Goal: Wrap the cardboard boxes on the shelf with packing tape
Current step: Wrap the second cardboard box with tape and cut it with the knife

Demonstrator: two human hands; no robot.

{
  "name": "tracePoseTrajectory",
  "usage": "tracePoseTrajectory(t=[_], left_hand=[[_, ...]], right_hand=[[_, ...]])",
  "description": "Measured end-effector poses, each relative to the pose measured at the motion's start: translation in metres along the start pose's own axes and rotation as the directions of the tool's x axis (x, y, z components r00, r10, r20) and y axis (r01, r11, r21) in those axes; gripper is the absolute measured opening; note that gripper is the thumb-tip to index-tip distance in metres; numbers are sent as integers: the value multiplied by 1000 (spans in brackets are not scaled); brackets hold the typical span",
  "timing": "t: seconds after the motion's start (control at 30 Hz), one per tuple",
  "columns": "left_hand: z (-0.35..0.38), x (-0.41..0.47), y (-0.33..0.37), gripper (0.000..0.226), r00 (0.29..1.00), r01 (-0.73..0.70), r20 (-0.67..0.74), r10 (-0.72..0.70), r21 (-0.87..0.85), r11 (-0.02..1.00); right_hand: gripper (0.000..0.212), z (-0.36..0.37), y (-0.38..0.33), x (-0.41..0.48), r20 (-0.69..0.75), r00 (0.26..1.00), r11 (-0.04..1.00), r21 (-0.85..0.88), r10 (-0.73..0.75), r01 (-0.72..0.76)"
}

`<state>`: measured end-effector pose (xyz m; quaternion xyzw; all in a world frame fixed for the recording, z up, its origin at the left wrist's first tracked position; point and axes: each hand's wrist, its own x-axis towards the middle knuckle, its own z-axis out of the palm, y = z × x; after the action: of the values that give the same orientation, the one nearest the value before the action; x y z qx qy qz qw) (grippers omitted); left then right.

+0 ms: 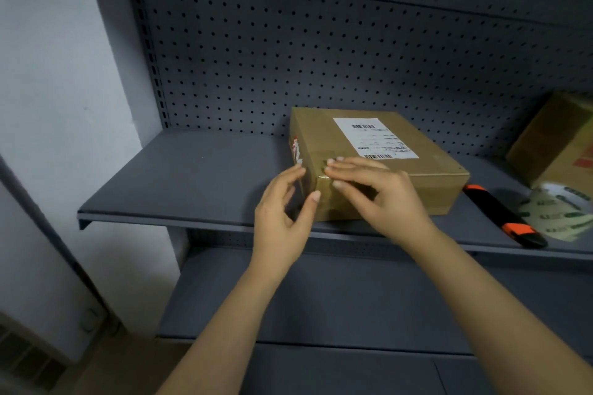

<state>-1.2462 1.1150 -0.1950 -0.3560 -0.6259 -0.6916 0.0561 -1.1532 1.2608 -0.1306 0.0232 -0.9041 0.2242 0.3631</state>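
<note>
Your forearms reach up from the bottom of the view to the near left corner of the box (321, 138), and that is where the work is. Your right hand (378, 192) lies flat across the box top at that corner, fingers straight and thumb down on the front face. Its grip is wide, pressing rather than holding, most likely to rub down the glossy tape (327, 202) that seems to wrap the corner.

Your left hand (282, 212) comes in from the side with fingers loosely curved, index tip and thumb touching the corner's left edge. Its grip is wide too and holds nothing; it probably steadies the box against the push.

The box sits flat on the shelf (192, 176), close to the front lip, with its label (372, 138) facing up and clear of your hands. Just beside it on the right lies a cutter (503, 218), and beside that the roll (558, 215), both handy for the next strip. A second box (558, 144) stands at the far right, behind the roll. Pegboard (288, 42) backs the shelf.
</note>
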Motion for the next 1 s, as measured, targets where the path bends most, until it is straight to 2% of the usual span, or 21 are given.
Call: tracePoseTrajectory(t=[0.07, 0.17, 0.23, 0.37, 0.47, 0.53, 0.57, 0.67, 0.8, 0.9, 0.93, 1.0], left_hand=[[4, 4, 8, 50, 991, 83, 110, -73, -83, 993], [16, 11, 15, 59, 964, 128, 232, -126, 6, 992], [26, 10, 14, 56, 974, 60, 209, -83, 115, 992], [40, 5, 11, 37, 995, -78, 82, 60, 229, 970], [31, 9, 16, 37, 991, -90, 124, 48, 361, 928], [21, 12, 22, 39, 989, -64, 148, -1, 427, 902], [19, 12, 28, 40, 991, -6, 124, -52, 424, 906], [24, 15, 51, 58, 953, 286, 14, -303, 295, 912], [37, 24, 62, 74, 877, 471, 11, -481, 180, 863], [43, 24, 63, 62, 864, 496, 19, -504, 150, 855], [43, 23, 63, 53, 869, 488, 18, -495, 132, 863], [43, 23, 63, 34, 874, 481, 32, -484, 82, 873]], right_hand=[[25, -6, -1, 2, -30, 999, 998, 47, 36, -35], [31, -6, 5, 0, 32, 999, 990, -132, -36, 40], [34, 1, 14, -4, 52, 995, 978, -185, -90, 98], [30, 7, 21, -4, -8, 993, 986, -112, -122, 120], [26, 0, 20, 1, -5, 995, 995, 4, -96, 96], [22, -12, 21, -1, -60, 998, 997, 81, -1, 6], [20, -20, 24, -5, -108, 992, 996, 77, 60, -51], [22, -45, 37, -15, -231, 944, 966, -53, 234, -252], [61, -71, 46, -24, -175, 826, 814, -155, 535, -560], [85, -78, 46, -28, -176, 752, 731, -178, 635, -659], [92, -79, 46, -29, -166, 716, 705, -128, 678, -697], [106, -80, 42, -30, -113, 613, 622, 98, 782, -776]])
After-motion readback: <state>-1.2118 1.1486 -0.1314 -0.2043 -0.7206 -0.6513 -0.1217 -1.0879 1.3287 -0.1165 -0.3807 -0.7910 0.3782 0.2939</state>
